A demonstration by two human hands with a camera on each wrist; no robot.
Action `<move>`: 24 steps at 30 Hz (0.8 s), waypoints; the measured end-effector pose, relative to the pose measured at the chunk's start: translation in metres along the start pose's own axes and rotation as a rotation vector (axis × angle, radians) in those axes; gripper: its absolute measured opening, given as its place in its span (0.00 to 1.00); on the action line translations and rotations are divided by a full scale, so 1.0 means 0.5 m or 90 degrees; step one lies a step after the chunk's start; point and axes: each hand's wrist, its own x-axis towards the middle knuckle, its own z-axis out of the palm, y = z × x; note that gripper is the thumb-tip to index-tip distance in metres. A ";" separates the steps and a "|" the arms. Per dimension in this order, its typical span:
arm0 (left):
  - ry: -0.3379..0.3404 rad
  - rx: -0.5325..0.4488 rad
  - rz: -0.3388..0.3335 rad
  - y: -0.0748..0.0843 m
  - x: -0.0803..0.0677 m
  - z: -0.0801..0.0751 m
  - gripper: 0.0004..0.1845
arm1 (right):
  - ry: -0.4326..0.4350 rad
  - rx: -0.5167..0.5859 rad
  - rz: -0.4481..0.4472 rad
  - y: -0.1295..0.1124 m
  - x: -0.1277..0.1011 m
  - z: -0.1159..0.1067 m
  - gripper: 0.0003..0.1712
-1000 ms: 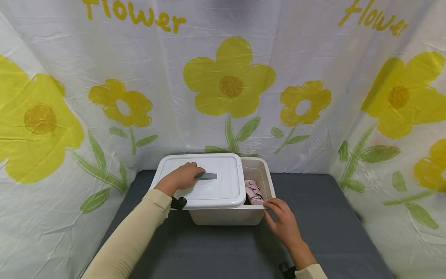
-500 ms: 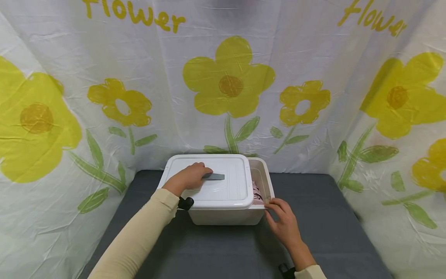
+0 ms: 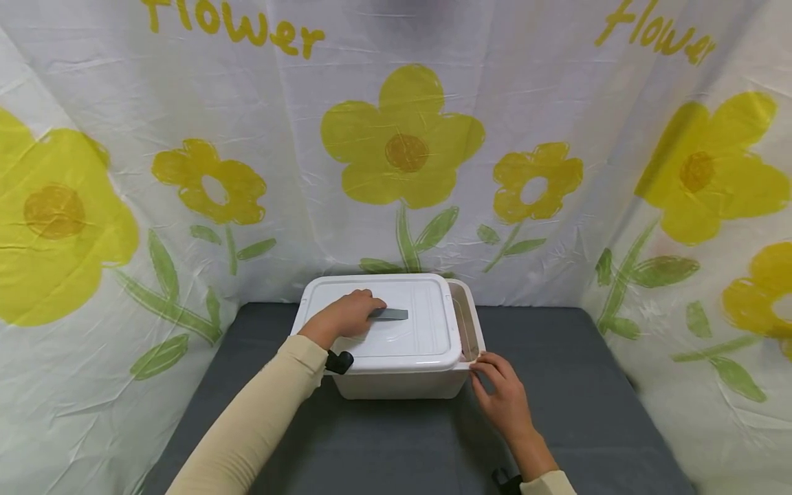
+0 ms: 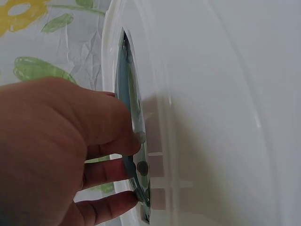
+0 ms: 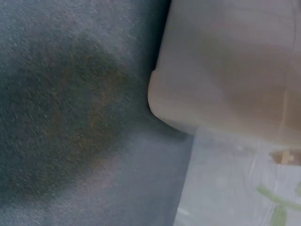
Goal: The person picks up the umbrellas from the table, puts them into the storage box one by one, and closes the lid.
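Observation:
A white lid (image 3: 427, 337) lies across an off-white plastic storage box (image 3: 402, 387), shifted left so that a narrow gap shows along the box's right end. My left hand (image 3: 346, 317) grips the grey strap handle (image 3: 392, 314) on top of the lid. The left wrist view shows the thumb and fingers of this hand (image 4: 47, 141) pinching the handle (image 4: 123, 80). At the front right corner, my right hand (image 3: 506, 402) holds the box rim, fingers on top and thumb below. The right wrist view shows the box wall (image 5: 225, 80) but not the hand. The box's contents are mostly hidden.
The box stands on a dark grey table cover (image 3: 396, 454), close to its back edge. Behind and at both sides hangs a white curtain (image 3: 297, 227) printed with yellow flowers.
My left hand has slid the lid to the right over the box, narrowing the gap and covering the pink item seen inside earlier. The right hand keeps its place on the rim.

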 end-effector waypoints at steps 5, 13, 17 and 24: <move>0.001 0.003 0.001 0.009 0.010 0.000 0.21 | 0.023 0.007 -0.021 -0.001 0.001 0.003 0.16; -0.002 -0.001 0.001 0.020 0.028 0.004 0.22 | 0.033 0.004 0.000 0.001 0.000 0.003 0.12; -0.003 0.001 0.007 0.025 0.037 0.007 0.21 | 0.041 -0.012 0.020 0.000 -0.001 0.003 0.17; 0.003 0.006 0.024 0.033 0.051 0.009 0.21 | -0.015 -0.025 0.062 -0.003 -0.002 0.001 0.33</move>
